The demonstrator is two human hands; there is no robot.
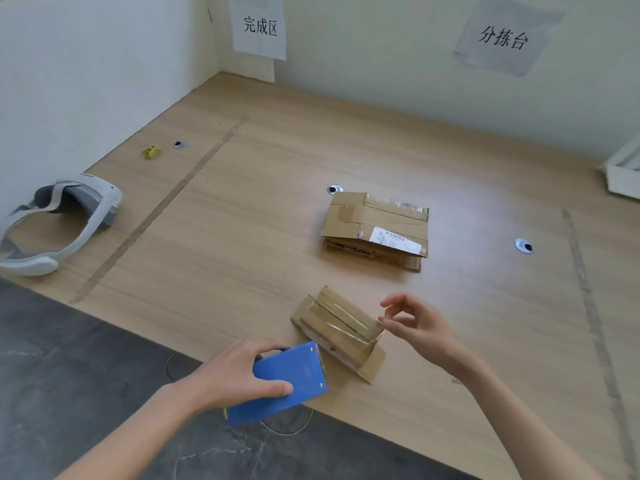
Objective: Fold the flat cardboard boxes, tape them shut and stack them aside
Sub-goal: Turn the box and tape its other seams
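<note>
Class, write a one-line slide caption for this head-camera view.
Left hand grips a blue tape dispenser beside a small taped cardboard box; right hand pinches at its end.

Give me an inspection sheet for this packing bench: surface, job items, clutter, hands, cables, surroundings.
Surface: wooden table, tape lines, three grommet holes.
Job's things: small box near the front edge, taped along its seam; pile of flat boxes behind it; blue tape dispenser.
Clutter: white headset at left; yellow clip far left.
Hands: left hand grips the dispenser; right hand open, fingertips at the box's right end.
Cables: thin loops on the floor below the table edge.
Surroundings: white walls, two paper signs, white tray at right.
</note>
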